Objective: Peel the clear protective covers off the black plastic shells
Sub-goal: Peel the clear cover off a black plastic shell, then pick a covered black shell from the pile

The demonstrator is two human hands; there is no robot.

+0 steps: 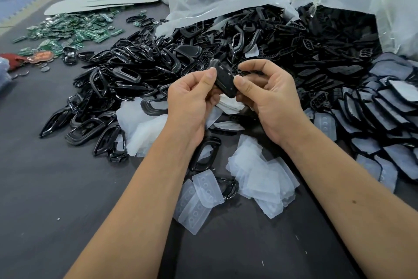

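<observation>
1. A black shell [224, 81] is held above the worktop [56, 188], at frame centre, tilted, probably so its edge can be worked.
2. The left hand [192, 102] pinches its 9 o'clock side; the right hand [267, 95] clamps its 3 o'clock edge, fingers [243, 85] curled, seemingly picking at the cover.
3. Peeled clear covers [260, 179] lie at 6 o'clock, dropped within reach.
4. Black shells [140, 63] heap at 12 o'clock.

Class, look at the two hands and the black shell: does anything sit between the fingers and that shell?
Nothing visible does. The left hand and right hand already pinch the black shell directly, above the piles.
</observation>
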